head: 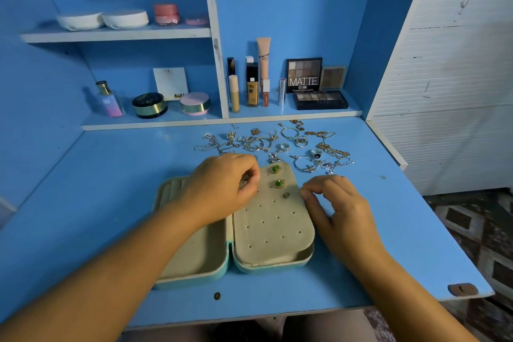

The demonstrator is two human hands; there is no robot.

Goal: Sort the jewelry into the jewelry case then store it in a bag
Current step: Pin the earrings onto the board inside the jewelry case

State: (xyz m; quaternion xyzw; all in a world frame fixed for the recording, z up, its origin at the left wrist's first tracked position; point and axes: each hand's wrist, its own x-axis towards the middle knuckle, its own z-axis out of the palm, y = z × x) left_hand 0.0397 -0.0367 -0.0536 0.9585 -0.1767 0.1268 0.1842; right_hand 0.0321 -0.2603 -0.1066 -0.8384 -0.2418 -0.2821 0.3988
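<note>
An open teal jewelry case (pixel 194 266) with beige lining lies on the blue desk. Its right half carries a beige perforated earring panel (pixel 273 228). Two green earrings (pixel 276 169) (pixel 279 183) and a small dull stud (pixel 286 195) sit in the panel's upper holes. My left hand (pixel 222 186) hovers over the panel's upper left, fingers curled and pinching a small piece of jewelry. My right hand (pixel 338 208) pinches the panel's right edge. A spread of loose rings, hoops and chains (pixel 277 144) lies behind the case.
Makeup bottles (pixel 252 86), eyeshadow palettes (pixel 319 98), jars (pixel 150 105) and a perfume bottle (pixel 108 100) stand on the low shelf behind the jewelry. An upper shelf holds round compacts (pixel 125 19). The desk's right edge (pixel 433 203) drops to a patterned floor. No bag is in view.
</note>
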